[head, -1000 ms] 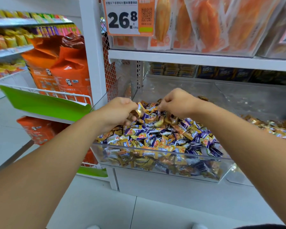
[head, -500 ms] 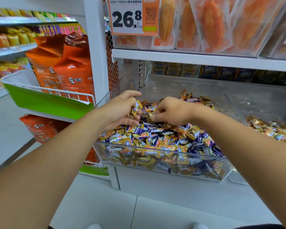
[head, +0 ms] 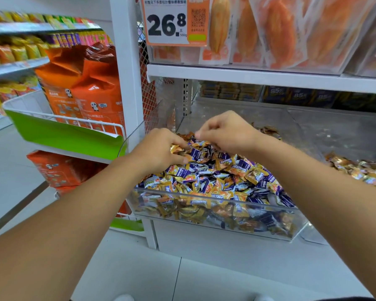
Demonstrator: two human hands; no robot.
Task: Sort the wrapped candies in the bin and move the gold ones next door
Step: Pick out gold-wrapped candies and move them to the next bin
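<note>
The left hand (head: 161, 148) clutched gold candies (head: 176, 148), the right hand (head: 224, 133) pinched at the heap; an overfull fist risked spilling over the bin (head: 215, 231) wall.

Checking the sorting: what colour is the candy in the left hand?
Gold, gripped by the left hand: gold candy, head view.

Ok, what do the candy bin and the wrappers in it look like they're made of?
The bin looks like clear rigid plastic, probably acrylic: candies show through its front wall and the rim catches light. The candy wrappers look like thin glossy film, gold ones possibly metallised: crinkled, shiny, with crimped ends. The left hand holds gold candies.
</note>
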